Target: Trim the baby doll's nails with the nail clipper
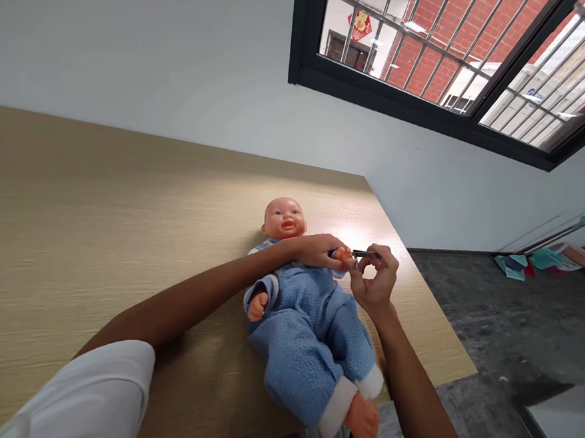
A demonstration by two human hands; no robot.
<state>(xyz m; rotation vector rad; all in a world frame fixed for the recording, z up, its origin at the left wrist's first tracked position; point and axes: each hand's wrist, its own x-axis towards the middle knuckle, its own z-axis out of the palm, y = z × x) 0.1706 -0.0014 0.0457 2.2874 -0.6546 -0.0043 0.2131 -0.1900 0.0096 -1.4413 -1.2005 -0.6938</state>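
Note:
A baby doll [306, 311] in a fuzzy blue outfit with white cuffs lies on its back on the wooden table [121, 211], its feet towards me. My left arm crosses the doll's chest, and my left hand [319, 250] is closed round the doll's hand [344, 254] on the right side. In my right hand [377, 283] a nail clipper [366, 254] is pinched between thumb and fingers. Its tip is at the doll's fingers; whether it touches them I cannot tell. The doll's other hand [257, 306] rests loose by its side.
The table's right edge [428, 296] drops to a dark grey floor [480, 319]. Behind the table stands a pale wall [162, 68] with a barred, dark-framed window [415, 107]. Colourful items [550, 259] lie on the floor at far right. A white-topped object [581, 412] is at lower right.

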